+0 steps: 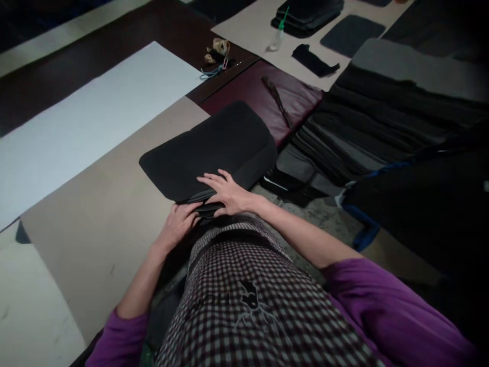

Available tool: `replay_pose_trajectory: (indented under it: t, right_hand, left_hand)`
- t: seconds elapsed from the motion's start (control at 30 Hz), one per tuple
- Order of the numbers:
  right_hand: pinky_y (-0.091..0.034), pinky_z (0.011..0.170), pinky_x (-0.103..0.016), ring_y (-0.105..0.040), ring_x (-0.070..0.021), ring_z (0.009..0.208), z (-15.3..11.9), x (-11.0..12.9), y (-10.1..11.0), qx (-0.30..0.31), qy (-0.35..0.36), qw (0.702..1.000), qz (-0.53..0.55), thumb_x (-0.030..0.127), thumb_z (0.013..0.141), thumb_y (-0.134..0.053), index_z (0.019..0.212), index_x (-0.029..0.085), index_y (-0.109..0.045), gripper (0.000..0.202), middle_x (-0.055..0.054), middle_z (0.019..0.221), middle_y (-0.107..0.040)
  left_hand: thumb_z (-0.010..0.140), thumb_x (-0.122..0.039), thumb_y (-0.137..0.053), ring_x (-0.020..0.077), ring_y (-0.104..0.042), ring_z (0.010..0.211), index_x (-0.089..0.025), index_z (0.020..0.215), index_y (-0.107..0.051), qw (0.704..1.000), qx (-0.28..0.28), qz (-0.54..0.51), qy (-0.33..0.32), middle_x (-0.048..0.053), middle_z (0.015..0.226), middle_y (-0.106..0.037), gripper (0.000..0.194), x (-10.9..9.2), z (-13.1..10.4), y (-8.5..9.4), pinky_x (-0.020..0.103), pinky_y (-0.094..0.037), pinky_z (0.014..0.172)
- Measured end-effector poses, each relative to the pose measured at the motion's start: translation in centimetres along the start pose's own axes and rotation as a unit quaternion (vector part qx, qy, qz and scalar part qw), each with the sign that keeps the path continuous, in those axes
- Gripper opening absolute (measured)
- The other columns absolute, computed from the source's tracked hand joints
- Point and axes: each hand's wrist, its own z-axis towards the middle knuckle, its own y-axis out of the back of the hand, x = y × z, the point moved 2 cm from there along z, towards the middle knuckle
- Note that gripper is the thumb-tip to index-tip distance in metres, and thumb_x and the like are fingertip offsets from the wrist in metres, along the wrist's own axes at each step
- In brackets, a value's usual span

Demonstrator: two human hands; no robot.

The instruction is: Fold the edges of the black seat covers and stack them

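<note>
A stack of black rounded-corner sheets (206, 148) lies at the table's near edge, its layers showing along the side close to me. My right hand (228, 196) rests on that near edge with fingers spread, some on the top sheet and the thumb by the lower layers. At the stack's near left corner, my left hand (181, 221) has its fingers curled against the layered edges. How many layers it grips is hidden. A checked apron (244, 265) touches the near side of the stack.
Beige board (99, 219) and a white sheet (95, 112) cover the left. A dark awl-like tool (277, 99) lies on a maroon pad (305, 97). Behind stand a green-tipped bottle (277, 38) and more black pieces (307, 15). Dark layered sheets (367, 117) fill the right.
</note>
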Motion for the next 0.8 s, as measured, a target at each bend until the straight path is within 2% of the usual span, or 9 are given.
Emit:
replay_pose_trajectory:
  t: [0.07, 0.17, 0.37, 0.5, 0.6, 0.67, 0.7, 0.73, 0.8]
  right_hand:
    - [-0.005, 0.121, -0.069, -0.017, -0.0395, 0.156, -0.1, -0.1, -0.1, 0.004, 0.002, 1.000, -0.009, 0.047, 0.076, -0.088, 0.124, 0.030, -0.074, 0.053, -0.010, 0.172, -0.017]
    - [-0.007, 0.122, -0.069, -0.019, -0.0392, 0.156, -0.3, -0.1, -0.2, -0.009, 0.007, 1.000, -0.025, 0.039, 0.080, -0.084, 0.123, 0.030, -0.074, 0.045, -0.010, 0.172, -0.018]
    - [-0.021, 0.120, -0.066, -0.034, -0.0372, 0.151, -0.3, 0.1, -0.8, -0.071, 0.022, 0.996, -0.052, 0.031, 0.089, -0.071, 0.113, 0.026, -0.078, 0.025, -0.014, 0.165, -0.035]
    - [-0.034, 0.118, -0.058, -0.047, -0.0336, 0.143, -0.1, 0.2, -1.0, -0.129, 0.030, 0.989, -0.071, 0.027, 0.091, -0.065, 0.103, 0.020, -0.078, 0.019, -0.019, 0.156, -0.048]
    - [-0.044, 0.112, -0.054, -0.054, -0.0311, 0.135, 0.2, 0.2, -0.4, -0.152, 0.025, 0.985, -0.078, 0.026, 0.091, -0.064, 0.104, 0.020, -0.078, 0.020, -0.019, 0.150, -0.054]
    - [-0.049, 0.107, -0.051, -0.058, -0.0303, 0.130, 0.5, 0.1, 0.1, -0.149, 0.022, 0.985, -0.079, 0.027, 0.091, -0.064, 0.106, 0.021, -0.077, 0.021, -0.017, 0.148, -0.055]
    - [-0.051, 0.105, -0.050, -0.059, -0.0301, 0.129, 0.7, 0.0, 0.4, -0.146, 0.023, 0.986, -0.077, 0.027, 0.091, -0.064, 0.107, 0.022, -0.077, 0.021, -0.017, 0.148, -0.056]
    - [-0.052, 0.103, -0.049, -0.060, -0.0300, 0.128, 0.8, 0.0, 0.6, -0.143, 0.023, 0.987, -0.073, 0.028, 0.091, -0.064, 0.108, 0.022, -0.077, 0.022, -0.017, 0.147, -0.056]
    - [-0.054, 0.101, -0.047, -0.061, -0.0298, 0.126, 1.1, -0.2, 1.0, -0.147, 0.022, 0.987, -0.061, 0.025, 0.090, -0.065, 0.109, 0.022, -0.077, 0.023, -0.018, 0.147, -0.056]
  left_hand:
    - [0.096, -0.025, -0.063, 0.0268, -0.064, 0.118, -0.019, 0.111, -0.068, 1.000, -0.004, -0.007, 0.002, 0.012, 0.129, -0.071, 0.016, 0.0, 0.1, 0.2, 0.044, -0.046, 0.098]
    - [0.097, -0.025, -0.062, 0.0269, -0.064, 0.119, -0.019, 0.109, -0.068, 0.999, 0.001, -0.031, 0.003, 0.012, 0.130, -0.071, 0.015, 0.0, 0.1, 0.6, 0.045, -0.046, 0.100]
    - [0.095, -0.022, -0.065, 0.0248, -0.066, 0.113, -0.020, 0.109, -0.068, 0.996, -0.022, -0.082, 0.035, 0.011, 0.126, -0.072, 0.014, -0.2, 0.4, 1.5, 0.042, -0.048, 0.093]
    - [0.092, -0.014, -0.067, 0.0241, -0.066, 0.110, -0.022, 0.116, -0.066, 0.994, -0.087, -0.044, 0.059, 0.011, 0.124, -0.072, 0.025, -1.3, 0.2, 2.0, 0.044, -0.048, 0.095]
    - [0.089, -0.013, -0.071, 0.0258, -0.061, 0.121, -0.024, 0.115, -0.066, 0.972, -0.184, -0.057, 0.135, 0.012, 0.129, -0.066, 0.029, -2.9, -0.5, 2.4, 0.046, -0.049, 0.102]
    - [0.090, -0.020, -0.072, 0.0243, -0.062, 0.120, -0.023, 0.108, -0.066, 0.928, -0.240, -0.133, 0.254, 0.011, 0.123, -0.066, 0.019, -4.0, -1.0, 2.6, 0.045, -0.049, 0.104]
    - [0.091, -0.027, -0.071, 0.0229, -0.064, 0.116, -0.022, 0.104, -0.066, 0.888, -0.250, -0.194, 0.333, 0.010, 0.119, -0.068, 0.015, -4.4, -1.1, 2.5, 0.044, -0.050, 0.104]
    - [0.093, -0.035, -0.069, 0.0218, -0.066, 0.111, -0.021, 0.103, -0.065, 0.833, -0.248, -0.268, 0.415, 0.009, 0.115, -0.069, 0.017, -4.7, -1.0, 2.3, 0.043, -0.051, 0.103]
    - [0.094, -0.049, -0.064, 0.0213, -0.069, 0.107, -0.020, 0.107, -0.066, 0.678, -0.235, -0.443, 0.537, 0.010, 0.115, -0.072, 0.032, -5.1, -0.6, 1.7, 0.041, -0.053, 0.102]
